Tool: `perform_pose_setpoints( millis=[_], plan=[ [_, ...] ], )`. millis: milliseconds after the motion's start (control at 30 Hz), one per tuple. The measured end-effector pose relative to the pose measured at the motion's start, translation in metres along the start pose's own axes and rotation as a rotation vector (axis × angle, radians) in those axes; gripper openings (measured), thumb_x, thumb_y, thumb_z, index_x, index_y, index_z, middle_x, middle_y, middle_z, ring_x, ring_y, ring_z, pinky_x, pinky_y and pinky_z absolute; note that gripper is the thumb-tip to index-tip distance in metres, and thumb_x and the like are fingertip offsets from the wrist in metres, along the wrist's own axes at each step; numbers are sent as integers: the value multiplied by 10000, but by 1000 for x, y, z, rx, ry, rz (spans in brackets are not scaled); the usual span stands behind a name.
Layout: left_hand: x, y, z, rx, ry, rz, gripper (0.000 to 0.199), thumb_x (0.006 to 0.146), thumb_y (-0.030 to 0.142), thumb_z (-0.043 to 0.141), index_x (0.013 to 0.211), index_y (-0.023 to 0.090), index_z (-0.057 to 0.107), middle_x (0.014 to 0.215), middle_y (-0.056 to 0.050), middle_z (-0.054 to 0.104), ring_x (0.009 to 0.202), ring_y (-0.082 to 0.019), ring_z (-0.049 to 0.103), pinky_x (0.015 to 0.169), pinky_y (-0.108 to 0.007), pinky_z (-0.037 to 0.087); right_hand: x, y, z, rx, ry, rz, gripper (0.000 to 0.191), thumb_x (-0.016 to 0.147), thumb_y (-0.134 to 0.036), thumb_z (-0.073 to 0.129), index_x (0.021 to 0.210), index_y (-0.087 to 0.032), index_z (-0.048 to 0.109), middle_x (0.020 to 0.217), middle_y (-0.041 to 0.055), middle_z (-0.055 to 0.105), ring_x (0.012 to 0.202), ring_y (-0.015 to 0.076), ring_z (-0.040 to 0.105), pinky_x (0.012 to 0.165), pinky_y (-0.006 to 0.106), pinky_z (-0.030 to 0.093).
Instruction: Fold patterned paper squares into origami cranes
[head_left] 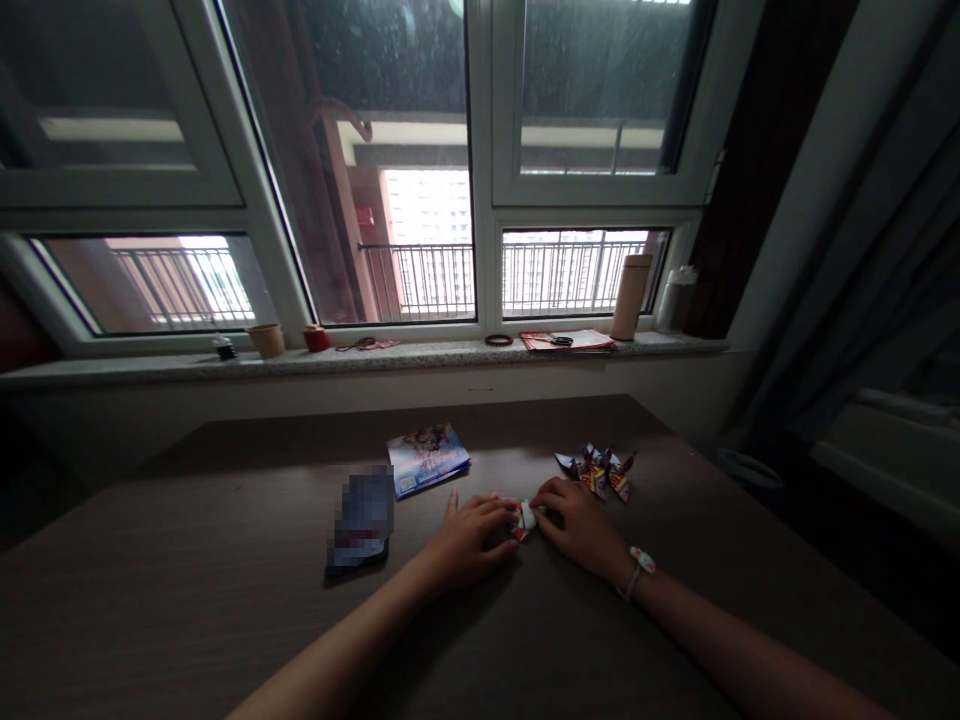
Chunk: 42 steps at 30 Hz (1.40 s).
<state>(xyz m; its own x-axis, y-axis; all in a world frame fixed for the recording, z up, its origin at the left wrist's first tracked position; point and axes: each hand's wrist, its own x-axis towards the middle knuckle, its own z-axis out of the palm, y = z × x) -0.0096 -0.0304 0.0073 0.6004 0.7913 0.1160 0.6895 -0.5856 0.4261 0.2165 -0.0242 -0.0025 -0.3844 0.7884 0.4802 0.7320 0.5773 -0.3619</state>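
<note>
Bare L forearm [337,645] & R forearm [750,650] run to bare L hand [469,540] & R hand [581,525], slim fingers, no sleeves in view. R wrist wears thin pale band [632,582] w/ white oval charm [643,560], reddish marks on it.

**Head-worn camera looks forward and down across a table toward a window**

From the person's head, the single wide view faces a dark wood-grain table [225,590]. Closest to the lens, at 6 o'clock, are the person's bare left hand [469,540] and bare right hand [581,525], with the arms reaching in from 7 and 5 o'clock. Farther off, a white-framed window [484,150] with a speckled stone sill [375,360] fills 12 o'clock, and a grey curtain [847,250] hangs at 3 o'clock.
</note>
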Motion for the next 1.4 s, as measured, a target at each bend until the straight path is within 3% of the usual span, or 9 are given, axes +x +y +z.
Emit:
perform_pose_setpoints(
  millis=[1400],
  plan=[
    [-1,0,1,39,4,9,358,892,430,586,1238,337,567,1435,-21,522,1358,-294,400,1120,-696,-16,-2,-5,6,-202,-68,63,264,950,-311,533,1166,-359,676,1030,55,600,978,211,545,860,347,429]
  ],
)
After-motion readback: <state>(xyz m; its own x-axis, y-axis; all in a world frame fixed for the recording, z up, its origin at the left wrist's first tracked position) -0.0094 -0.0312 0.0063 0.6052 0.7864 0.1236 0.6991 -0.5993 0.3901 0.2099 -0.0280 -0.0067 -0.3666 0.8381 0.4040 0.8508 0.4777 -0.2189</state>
